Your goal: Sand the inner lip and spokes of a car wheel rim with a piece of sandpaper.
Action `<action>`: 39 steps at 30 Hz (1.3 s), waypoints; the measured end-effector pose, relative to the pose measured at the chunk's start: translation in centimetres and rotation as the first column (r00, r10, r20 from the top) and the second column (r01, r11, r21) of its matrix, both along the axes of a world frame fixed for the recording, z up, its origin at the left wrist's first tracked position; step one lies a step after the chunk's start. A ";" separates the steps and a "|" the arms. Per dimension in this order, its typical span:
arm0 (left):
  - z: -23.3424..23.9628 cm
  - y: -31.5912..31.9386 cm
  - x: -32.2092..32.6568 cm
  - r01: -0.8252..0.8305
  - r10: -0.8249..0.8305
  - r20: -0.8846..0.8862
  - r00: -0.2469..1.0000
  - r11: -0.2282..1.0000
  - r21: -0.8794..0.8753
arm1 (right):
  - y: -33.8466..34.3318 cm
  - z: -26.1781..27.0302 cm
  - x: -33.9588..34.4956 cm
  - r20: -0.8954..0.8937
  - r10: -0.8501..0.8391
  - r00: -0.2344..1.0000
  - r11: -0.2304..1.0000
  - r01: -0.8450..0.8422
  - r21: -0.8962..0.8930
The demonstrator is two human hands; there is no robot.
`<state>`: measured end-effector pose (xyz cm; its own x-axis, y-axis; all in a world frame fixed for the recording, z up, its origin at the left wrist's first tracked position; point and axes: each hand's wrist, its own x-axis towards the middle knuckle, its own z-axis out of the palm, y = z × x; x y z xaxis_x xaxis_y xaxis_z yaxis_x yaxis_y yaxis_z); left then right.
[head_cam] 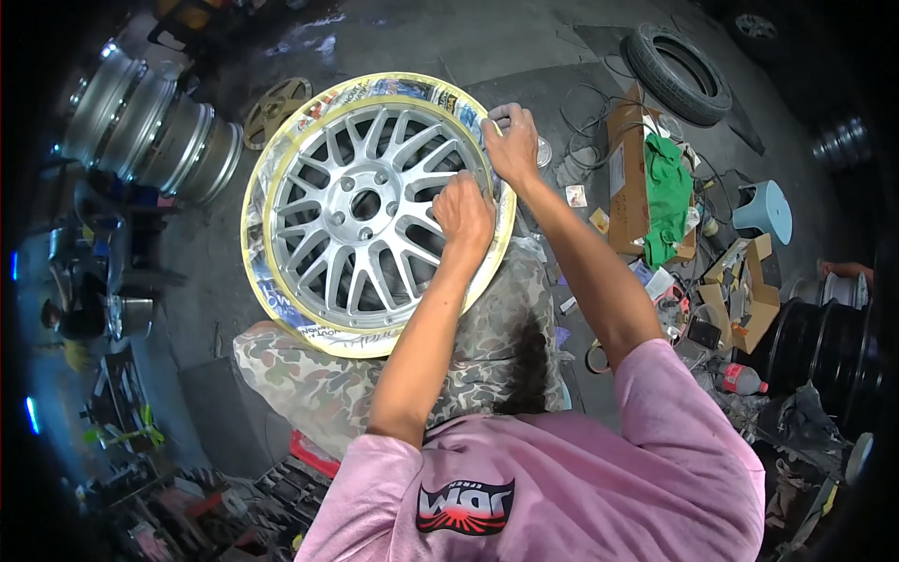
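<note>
A silver multi-spoke alloy wheel (366,179) rests tilted across my lap, over camouflage trousers. Its rim lip is covered with printed paper held by yellow masking tape (253,242) along the inner and outer edges. My left hand (465,211) lies over the right part of the spokes, its fingers curled near the inner tape line; whether it grips anything is hidden. At the upper right of the rim, my right hand (511,137) touches the outer taped edge with bent fingers, greyish at the tips. What lies between those fingers cannot be made out.
To the right stand a cardboard box (618,204) with green cloth (664,197), a light blue stool (765,214), a tyre (678,74) and a smaller open box (762,302). Cables lie on the floor. Several bare wheel barrels (151,130) are at the upper left, beside a gold wheel (277,112).
</note>
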<state>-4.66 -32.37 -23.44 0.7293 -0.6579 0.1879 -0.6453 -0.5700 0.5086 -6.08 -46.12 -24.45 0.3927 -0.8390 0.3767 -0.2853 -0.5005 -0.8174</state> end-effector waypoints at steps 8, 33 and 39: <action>-0.1 -2.7 3.2 -0.068 0.066 -0.030 0.997 0.995 -0.079 | 0.7 0.7 0.4 -0.021 0.033 0.999 0.999 -0.033 0.008; -0.7 -4.3 3.9 -0.122 0.126 0.027 0.992 0.987 -0.102 | 0.4 0.4 0.2 0.029 0.055 0.998 0.995 -0.057 0.081; -1.9 -6.2 8.9 -0.147 0.145 0.069 0.987 0.989 0.034 | 0.9 0.8 0.8 0.076 0.031 0.997 0.999 -0.028 -0.032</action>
<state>4.22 -38.59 -25.39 0.8049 -0.5531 0.2151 -0.5851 -0.6791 0.4433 -5.25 -45.18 -23.63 0.3862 -0.8150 0.4319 -0.2076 -0.5330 -0.8203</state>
